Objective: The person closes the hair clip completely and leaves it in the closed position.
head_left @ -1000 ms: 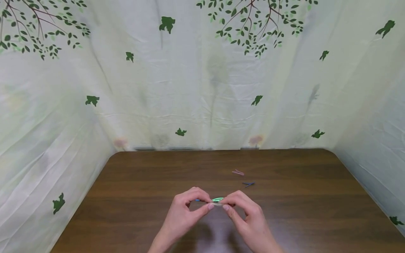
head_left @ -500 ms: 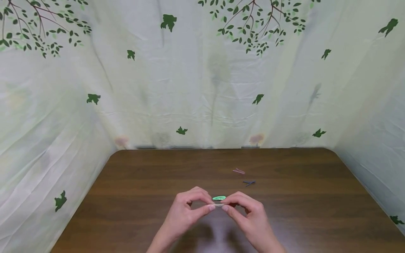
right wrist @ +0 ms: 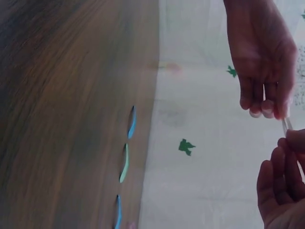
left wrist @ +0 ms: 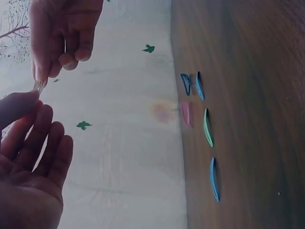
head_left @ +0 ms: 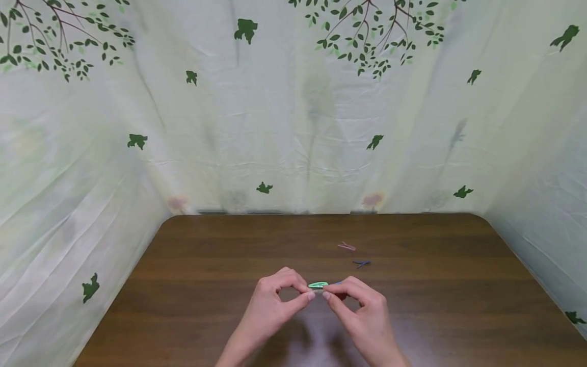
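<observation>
Both hands hang just above the table (head_left: 192,306), near its front edge, and meet in the middle. The left hand (head_left: 274,300) and the right hand (head_left: 362,306) each pinch one end of a small pale clip (head_left: 317,291) with thumb and first finger. The other fingers are loosely curled and hold nothing. The clip lies long-ways from left to right, so each hand has its own end, and neither hand is nearer than the other. It is thin and hard to see well. Just behind the fingertips a green clip (head_left: 318,284) lies flat on the table, also long-ways from left to right. A dark blue clip (head_left: 361,263) and a pink clip (head_left: 346,246) lie farther back on the right, well apart from the hands. The wood to the left, right and back is bare.
</observation>
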`<state>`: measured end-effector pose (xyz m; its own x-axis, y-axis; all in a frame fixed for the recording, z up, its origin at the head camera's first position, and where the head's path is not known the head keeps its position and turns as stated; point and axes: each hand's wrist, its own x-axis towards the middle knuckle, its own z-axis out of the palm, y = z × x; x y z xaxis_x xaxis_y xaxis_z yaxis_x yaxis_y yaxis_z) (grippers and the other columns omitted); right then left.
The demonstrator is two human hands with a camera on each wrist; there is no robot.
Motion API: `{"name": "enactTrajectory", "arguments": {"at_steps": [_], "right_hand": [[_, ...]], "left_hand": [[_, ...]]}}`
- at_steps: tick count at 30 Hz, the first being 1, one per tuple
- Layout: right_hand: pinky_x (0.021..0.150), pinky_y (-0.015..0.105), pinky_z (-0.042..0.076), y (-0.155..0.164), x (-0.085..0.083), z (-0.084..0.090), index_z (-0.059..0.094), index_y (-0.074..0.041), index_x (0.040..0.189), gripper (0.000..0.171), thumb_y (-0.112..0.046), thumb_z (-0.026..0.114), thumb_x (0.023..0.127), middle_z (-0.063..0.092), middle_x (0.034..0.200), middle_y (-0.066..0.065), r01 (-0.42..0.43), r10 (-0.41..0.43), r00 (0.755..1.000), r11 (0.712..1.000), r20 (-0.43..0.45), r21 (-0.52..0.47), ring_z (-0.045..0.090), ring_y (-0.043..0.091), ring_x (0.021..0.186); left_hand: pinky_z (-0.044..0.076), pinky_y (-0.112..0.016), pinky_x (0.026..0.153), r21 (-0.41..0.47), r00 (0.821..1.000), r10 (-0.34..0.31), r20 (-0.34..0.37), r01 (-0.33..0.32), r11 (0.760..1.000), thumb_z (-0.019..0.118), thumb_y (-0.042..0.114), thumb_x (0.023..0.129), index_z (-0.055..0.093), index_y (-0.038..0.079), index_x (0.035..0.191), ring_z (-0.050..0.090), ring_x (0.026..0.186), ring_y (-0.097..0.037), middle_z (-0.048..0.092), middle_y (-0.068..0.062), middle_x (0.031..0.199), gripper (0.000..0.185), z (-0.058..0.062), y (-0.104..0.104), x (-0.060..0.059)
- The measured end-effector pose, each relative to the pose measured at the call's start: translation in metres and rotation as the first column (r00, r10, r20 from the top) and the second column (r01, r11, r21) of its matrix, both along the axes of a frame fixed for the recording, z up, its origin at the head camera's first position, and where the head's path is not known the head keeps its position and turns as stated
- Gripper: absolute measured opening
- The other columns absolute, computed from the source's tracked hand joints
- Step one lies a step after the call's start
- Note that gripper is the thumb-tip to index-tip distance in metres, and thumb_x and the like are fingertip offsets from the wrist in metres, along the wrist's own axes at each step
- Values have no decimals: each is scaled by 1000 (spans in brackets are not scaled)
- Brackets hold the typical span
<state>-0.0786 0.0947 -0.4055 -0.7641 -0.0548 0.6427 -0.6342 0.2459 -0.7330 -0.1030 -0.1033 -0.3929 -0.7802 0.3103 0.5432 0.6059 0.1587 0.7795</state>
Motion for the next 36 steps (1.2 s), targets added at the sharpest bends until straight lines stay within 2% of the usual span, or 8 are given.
{"name": "enactTrajectory", "arguments": {"at_steps": [3,5,10,13,17,24,29,36], "right_hand": [[68,20,49,1,-2,0,76,-16,98,30,7,78,79,68,85,-5,-25,25,999,1000,-32,-9,62,12,77],[69,20,49,1,-3,2,76,-12,98,33,13,77,76,69,87,-2,-55,54,997,998,-60,-26,63,14,78],[68,19,51,-2,0,17,76,-4,95,35,21,76,70,67,86,5,-101,95,983,994,-158,-30,63,16,76],[68,18,52,-3,3,24,76,-2,95,34,21,75,69,66,86,6,-113,107,976,993,-188,-17,62,16,75],[72,18,52,-1,3,23,75,0,97,32,19,76,71,68,90,7,-117,117,979,993,-164,10,64,17,79],[75,20,52,8,-8,-2,76,-12,105,32,5,79,78,69,97,-4,-83,94,991,990,-99,110,65,12,85],[72,23,52,9,-9,-1,74,-21,106,34,0,79,80,68,96,-10,-80,87,995,984,-39,157,62,7,82],[70,21,51,8,-8,-4,72,-24,102,26,-9,80,82,66,92,-16,-32,23,999,978,43,205,61,5,80]], "left_hand": [[52,-29,76,-27,999,-16,35,17,1000,77,10,85,73,19,86,62,84,-11,67,8,84,9,1,-1,0],[51,-29,74,-28,995,-46,89,49,998,76,12,87,74,18,90,62,83,-12,67,8,85,7,1,-2,0],[51,-31,70,23,963,-135,234,133,991,72,15,91,73,18,94,62,80,-18,67,2,87,4,0,-5,-2],[51,-30,69,43,950,-158,268,152,987,72,15,91,73,16,93,61,80,-18,68,1,87,4,0,-6,-3],[51,-29,69,56,949,-163,269,153,987,73,12,90,73,14,94,61,79,-18,68,2,87,5,-2,-8,-6],[50,-30,70,21,950,-123,287,122,992,74,12,88,74,16,94,61,79,-19,67,0,88,7,-4,-8,-8],[50,-30,70,-32,962,-56,266,67,997,75,8,87,74,21,93,61,78,-18,67,4,87,14,-6,-8,-8],[50,-29,67,-122,967,20,253,12,992,77,15,86,74,26,91,60,77,-15,67,10,86,12,-6,-8,-8]]}}
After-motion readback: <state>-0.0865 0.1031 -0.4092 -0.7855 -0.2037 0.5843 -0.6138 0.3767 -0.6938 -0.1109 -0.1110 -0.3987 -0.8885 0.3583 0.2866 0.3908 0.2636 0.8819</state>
